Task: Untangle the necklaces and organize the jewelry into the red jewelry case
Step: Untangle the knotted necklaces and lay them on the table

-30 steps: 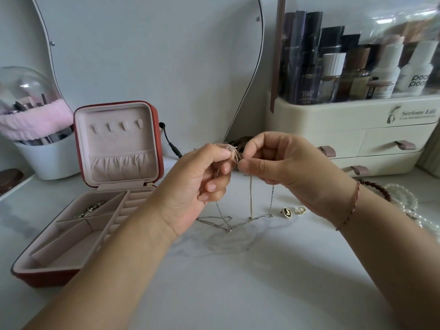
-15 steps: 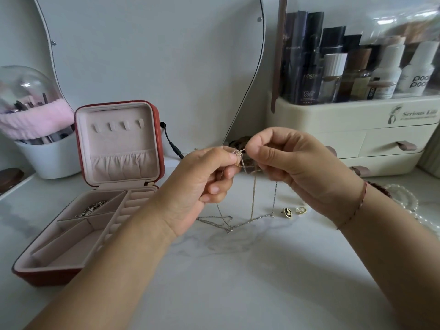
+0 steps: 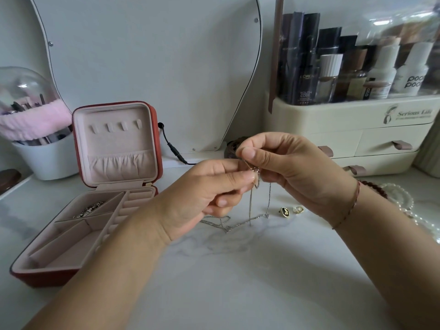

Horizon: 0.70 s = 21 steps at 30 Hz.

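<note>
Both of our hands meet above the desk (image 3: 238,287), at a knot of thin chains. Our left hand (image 3: 209,194) pinches the necklaces (image 3: 250,206) between thumb and forefinger, with the other fingers curled beneath. Our right hand (image 3: 297,172), just above it, pinches the same tangle from the other side. Fine strands hang from the knot and end in a loose heap on the desk.

The red jewelry case (image 3: 42,278) stands open at the left with its lid upright, and one metallic piece (image 3: 89,209) lies in a rear compartment. Two small gold pieces (image 3: 285,211) lie just right of the chains. A pearl strand (image 3: 402,201) and a dark beaded band (image 3: 373,186) lie far right, before a cream drawer organizer (image 3: 357,129).
</note>
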{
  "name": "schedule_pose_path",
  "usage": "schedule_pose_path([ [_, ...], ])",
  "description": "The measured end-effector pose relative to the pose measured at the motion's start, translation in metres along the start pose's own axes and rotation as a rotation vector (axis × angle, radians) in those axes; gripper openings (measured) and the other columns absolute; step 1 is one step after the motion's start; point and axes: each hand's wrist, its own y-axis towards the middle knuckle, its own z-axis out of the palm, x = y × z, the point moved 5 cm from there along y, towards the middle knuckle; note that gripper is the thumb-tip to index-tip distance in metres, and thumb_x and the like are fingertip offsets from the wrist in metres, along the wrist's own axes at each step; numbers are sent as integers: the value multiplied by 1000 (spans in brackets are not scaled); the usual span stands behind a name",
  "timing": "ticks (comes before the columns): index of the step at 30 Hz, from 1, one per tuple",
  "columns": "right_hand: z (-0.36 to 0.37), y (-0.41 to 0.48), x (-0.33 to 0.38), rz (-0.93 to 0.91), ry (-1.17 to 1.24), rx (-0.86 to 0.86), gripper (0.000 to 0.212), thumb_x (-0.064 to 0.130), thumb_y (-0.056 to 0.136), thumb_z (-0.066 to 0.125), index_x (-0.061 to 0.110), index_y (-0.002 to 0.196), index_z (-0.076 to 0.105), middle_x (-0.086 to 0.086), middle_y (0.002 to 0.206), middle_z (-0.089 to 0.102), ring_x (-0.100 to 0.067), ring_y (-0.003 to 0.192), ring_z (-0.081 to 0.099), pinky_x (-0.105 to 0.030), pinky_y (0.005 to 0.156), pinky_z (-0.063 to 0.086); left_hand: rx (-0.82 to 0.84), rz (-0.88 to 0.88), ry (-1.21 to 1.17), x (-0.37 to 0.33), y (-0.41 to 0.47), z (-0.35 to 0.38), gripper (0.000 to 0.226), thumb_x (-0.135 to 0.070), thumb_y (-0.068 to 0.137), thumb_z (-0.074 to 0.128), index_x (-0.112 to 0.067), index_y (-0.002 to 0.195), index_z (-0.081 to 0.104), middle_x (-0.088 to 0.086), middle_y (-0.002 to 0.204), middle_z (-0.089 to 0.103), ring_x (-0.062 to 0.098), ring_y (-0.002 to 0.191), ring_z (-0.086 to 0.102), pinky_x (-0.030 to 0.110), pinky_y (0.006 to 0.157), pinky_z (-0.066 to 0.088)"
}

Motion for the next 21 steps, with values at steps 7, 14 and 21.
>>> schedule_pose_path([
  [7,1,1,-4,88,-5,55,14,27,69,75,16,76,72,-16,80,56,-28,75,34,-41,73,25,-15,9,70,2,0,0,11,-20,84,59,-19,78,68,-9,57,36,3,47,27,12,41,23],
  [14,-4,3,-5,84,44,9,20,13,70,76,10,81,60,-10,63,56,-26,62,41,-43,78,25,-51,-7,-25,6,4,-2,25,-26,83,54,-6,85,69,-3,68,52,5,49,30,15,39,19],
  [21,-5,1,-5,102,20,-2,17,24,77,67,10,81,59,-4,64,57,-30,68,34,-30,59,27,-142,16,-117,5,5,-5,22,-27,85,59,-16,77,76,-5,64,53,5,48,30,15,38,16],
])
